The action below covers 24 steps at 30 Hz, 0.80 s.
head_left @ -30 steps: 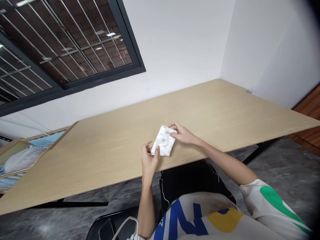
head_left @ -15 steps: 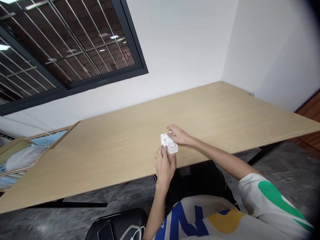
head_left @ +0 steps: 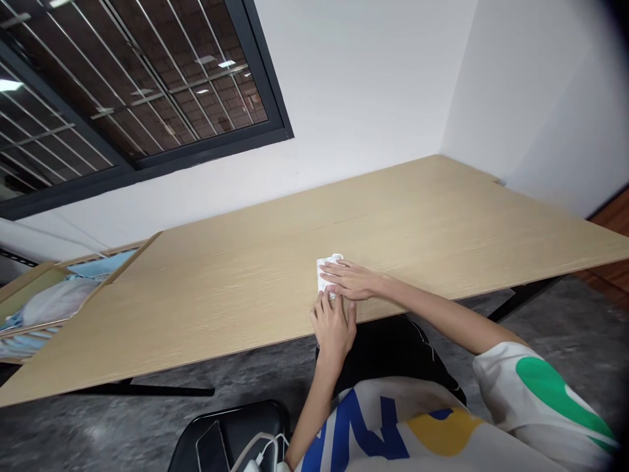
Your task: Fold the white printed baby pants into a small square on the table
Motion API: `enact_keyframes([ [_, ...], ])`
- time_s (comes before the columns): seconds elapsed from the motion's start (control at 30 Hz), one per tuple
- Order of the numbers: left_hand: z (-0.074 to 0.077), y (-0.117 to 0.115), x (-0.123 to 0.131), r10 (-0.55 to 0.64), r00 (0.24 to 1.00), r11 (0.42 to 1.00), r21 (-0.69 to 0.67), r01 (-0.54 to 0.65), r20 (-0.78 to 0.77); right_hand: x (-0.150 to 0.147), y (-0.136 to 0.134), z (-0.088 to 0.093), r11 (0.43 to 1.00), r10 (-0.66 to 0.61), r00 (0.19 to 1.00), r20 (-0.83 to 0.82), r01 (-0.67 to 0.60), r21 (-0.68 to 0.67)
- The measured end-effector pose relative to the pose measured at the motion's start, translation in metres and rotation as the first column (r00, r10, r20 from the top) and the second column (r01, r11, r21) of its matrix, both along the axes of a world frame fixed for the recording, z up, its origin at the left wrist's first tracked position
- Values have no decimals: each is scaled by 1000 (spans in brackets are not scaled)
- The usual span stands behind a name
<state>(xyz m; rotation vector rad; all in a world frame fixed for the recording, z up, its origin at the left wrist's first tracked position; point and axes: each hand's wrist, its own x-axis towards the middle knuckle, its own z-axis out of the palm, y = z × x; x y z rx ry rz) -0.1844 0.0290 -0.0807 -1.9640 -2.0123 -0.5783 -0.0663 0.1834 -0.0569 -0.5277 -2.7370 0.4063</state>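
Note:
A small white folded cloth with a faint print (head_left: pixel 325 269) lies on the light wooden table (head_left: pixel 236 288) near its front edge. My right hand (head_left: pixel 351 280) rests flat on top of the cloth, fingers stretched out, covering most of it. My left hand (head_left: pixel 335 324) lies just in front of it, fingers extended and touching the cloth's near edge. Only the cloth's far left corner shows.
A wooden box with light blue and white fabric inside (head_left: pixel 49 301) stands at the table's left end. A black chair seat holding a phone and a white cable (head_left: pixel 226 442) is below left. Walls and a barred window (head_left: pixel 122 85) lie beyond the table.
The cloth has been folded smaller, from a held-up piece to a compact packet. Both hands let go of their pinches and now press flat on it.

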Motion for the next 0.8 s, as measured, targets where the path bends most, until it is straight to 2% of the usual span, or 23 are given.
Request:
enact_keyframes([
  [0.2,2,-1,1,5,999,999,-46,-3,46,8,11,5,986,-153,987,45,155,-54],
  [0.3,10,1,-8,7,988,997,-73,4,152,11,12,9,980,-177,983,49,181,-80],
  [0.43,26,10,-33,197,939,980,-89,-179,281,15,10,15,961,-274,962,-1,274,-42],
  [0.5,33,18,-45,251,916,966,-142,-216,313,15,9,18,941,-337,941,-23,336,-32],
  [0.63,36,35,-54,235,903,962,-220,-163,360,13,8,25,925,-372,928,17,373,-70],
  [0.8,28,46,-44,141,884,976,-212,-48,446,15,7,28,915,-390,921,-12,386,-120],
])
